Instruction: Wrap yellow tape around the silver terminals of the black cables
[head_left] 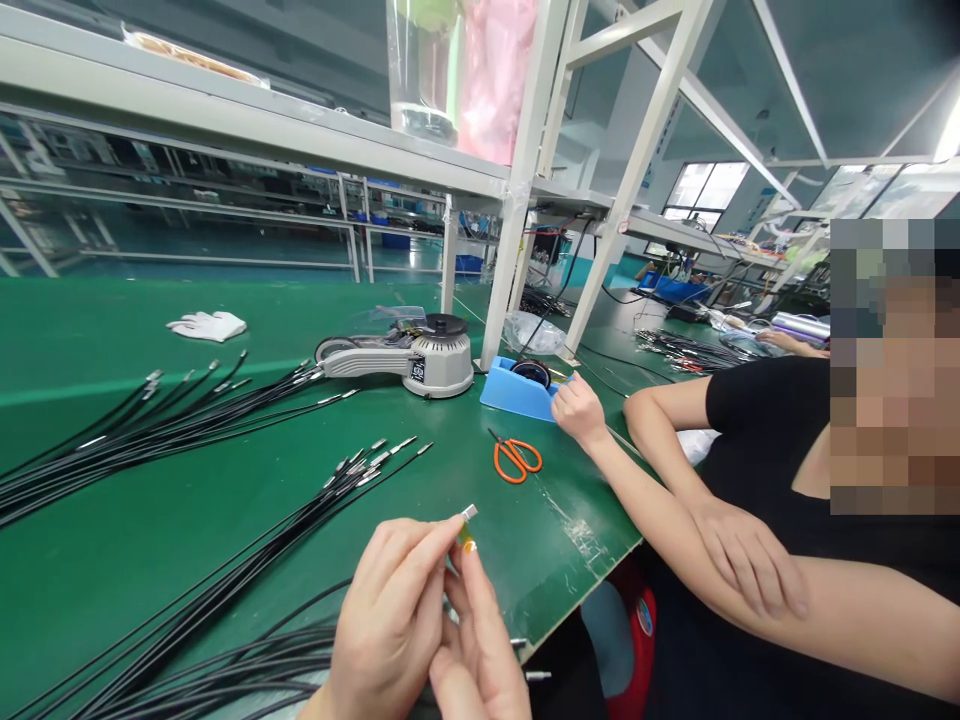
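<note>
My left hand (382,620) and my right hand (480,645) meet at the bottom centre, pinching a small metal-tipped part with a yellow band (466,530) between their fingertips. Whether a cable runs from it is hidden by my fingers. Just left of my hands lie loose black cables (225,665). Beyond them, a bundle of black cables with metal ends (360,490) fans out across the green workbench (97,570). Orange-handled scissors (516,458) lie farther ahead, out of reach of my fingertips.
A seated co-worker's hand (577,410) rests on a blue tape dispenser (517,395). A grey electric tape dispenser (442,365), another cable bundle (150,430) and white gloves (206,325) lie on the bench. White shelf posts (517,200) rise behind.
</note>
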